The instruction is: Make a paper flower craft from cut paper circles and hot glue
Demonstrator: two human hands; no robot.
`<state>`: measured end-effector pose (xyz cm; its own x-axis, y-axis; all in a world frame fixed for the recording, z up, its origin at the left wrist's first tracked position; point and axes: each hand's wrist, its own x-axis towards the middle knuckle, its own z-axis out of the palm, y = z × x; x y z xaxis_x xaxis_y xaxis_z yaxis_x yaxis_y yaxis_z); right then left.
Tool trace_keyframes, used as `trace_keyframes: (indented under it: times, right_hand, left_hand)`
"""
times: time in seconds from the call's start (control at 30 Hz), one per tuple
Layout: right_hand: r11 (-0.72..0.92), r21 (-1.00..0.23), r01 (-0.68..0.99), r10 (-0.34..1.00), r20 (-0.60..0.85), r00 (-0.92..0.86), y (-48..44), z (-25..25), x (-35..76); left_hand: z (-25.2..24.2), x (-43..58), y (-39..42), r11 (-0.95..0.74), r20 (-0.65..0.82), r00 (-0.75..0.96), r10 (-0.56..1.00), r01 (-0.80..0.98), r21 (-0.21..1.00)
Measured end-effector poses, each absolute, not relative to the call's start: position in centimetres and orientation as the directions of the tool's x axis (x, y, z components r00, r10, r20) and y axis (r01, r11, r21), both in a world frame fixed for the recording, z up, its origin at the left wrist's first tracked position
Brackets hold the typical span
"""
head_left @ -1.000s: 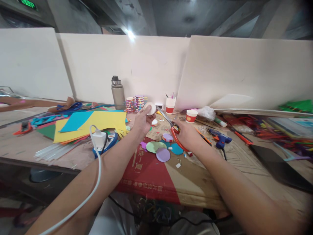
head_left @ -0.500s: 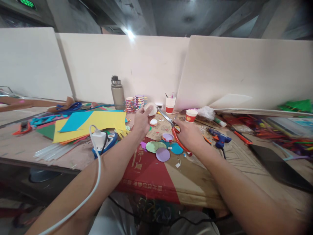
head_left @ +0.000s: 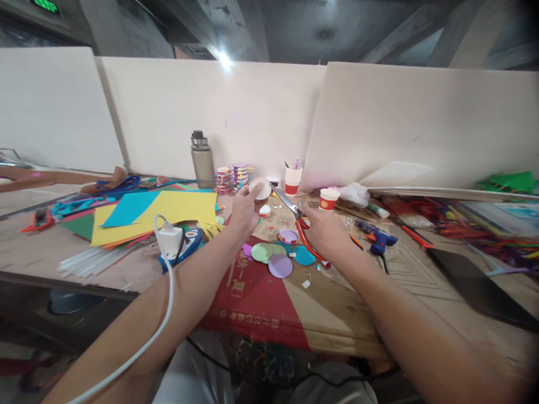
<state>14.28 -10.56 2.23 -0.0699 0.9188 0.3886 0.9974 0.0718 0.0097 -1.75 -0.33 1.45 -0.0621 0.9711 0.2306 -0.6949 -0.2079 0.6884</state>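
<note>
Clearly, the white round piece is up above the middle of the surface, its edge pinched by the left hand, while the right hand is wrapped around the handles of the scissors. The blade tips stand just beside the piece's rim; whether they touch it cannot be told. Should the grip slip or the blades stray, the rim could be cut crooked, or the left fingers nicked, so near are they. The white cable crossing before the left forearm might snag if the arm swung

Steel blades shine against glossy red-orange handles; the piece looks pale, smooth and thin. Below lie flat, matt discs: green, lilac and blue, on creased red-and-brown cardboard. Beyond, a red-and-white paper cup tapers downwards, and a cylindrical grey bottle stands near two banded stacks
</note>
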Motion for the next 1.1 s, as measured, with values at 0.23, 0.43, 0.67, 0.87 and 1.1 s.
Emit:
trace_keyframes:
  times: [0.23, 0.43, 0.67, 0.87, 1.1]
  right_hand:
    - [0.088, 0.005, 0.996, 0.917, 0.389, -0.083, -10.3, 2.0, 14.4]
    - [0.100, -0.012, 0.995, 0.919, 0.383, -0.088, -10.2, 1.9, 14.4]
    - [0.156, -0.156, 0.975, 0.914, 0.398, -0.083, -9.8, 1.6, 14.8]
    - [0.229, -0.186, 0.956, 0.895, 0.425, -0.132, -9.4, 1.1, 15.0]
    - [0.191, -0.119, 0.974, 0.898, 0.423, -0.124, -9.6, 1.3, 15.0]
  left_hand:
    - [1.4, -1.7, -0.4, -0.173, 0.181, -0.065, 0.981, -0.709, 0.684]
    - [1.7, -1.8, -0.8, -0.098, 0.133, -0.014, 0.991, -0.754, 0.649]
    - [1.8, -2.0, -0.7, -0.042, 0.096, 0.023, 0.995, -0.785, 0.619]
    - [1.6, -1.9, -0.5, -0.077, 0.132, 0.008, 0.991, -0.778, 0.623]
    - [1.7, -1.7, -0.8, -0.103, 0.146, -0.013, 0.989, -0.769, 0.631]
